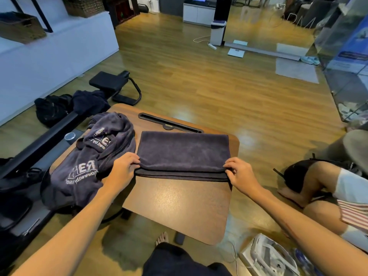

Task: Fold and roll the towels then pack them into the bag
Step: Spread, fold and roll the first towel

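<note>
On the wooden worktop [179,200] | folded dark grey terry towel [183,152]: soft, light, limp | left hand [124,168], right hand [240,174]: each grip pinches a near corner

One folded towel [183,152] lies on one desk [179,206]; one heap of crumpled printed towels [93,156], number indistinct, lies beside it. Two hands: left hand [124,168], right hand [239,174]. Two wicker baskets: [20,26], [83,5].
</note>
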